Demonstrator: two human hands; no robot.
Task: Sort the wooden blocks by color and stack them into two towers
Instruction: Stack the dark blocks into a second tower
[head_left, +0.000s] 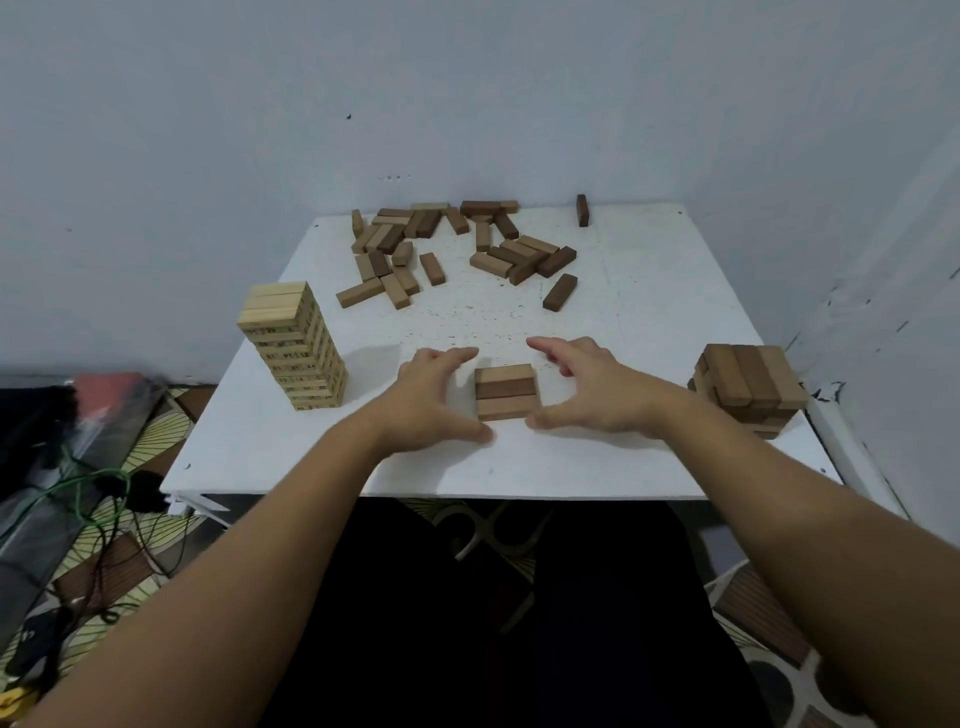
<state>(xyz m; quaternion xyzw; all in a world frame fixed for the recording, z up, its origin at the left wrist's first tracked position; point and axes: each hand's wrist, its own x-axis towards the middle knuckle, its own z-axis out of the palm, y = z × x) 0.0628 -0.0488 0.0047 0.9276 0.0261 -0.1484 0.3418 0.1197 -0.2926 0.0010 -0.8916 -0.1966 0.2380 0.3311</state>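
Note:
Three brown blocks lie side by side as a flat row on the white table, near its front edge. My left hand is spread just left of the row and my right hand just right of it. Both hands have fingers extended, and both thumbs reach toward the row's front corners; whether they touch it I cannot tell. A tall pale tower stands at the table's left. A short brown tower stands at the right edge. Several loose brown blocks are scattered at the back.
One dark block stands upright near the back right corner. Another dark block lies alone behind my right hand. Walls close in behind and to the right. Cables and bags clutter the floor at the left.

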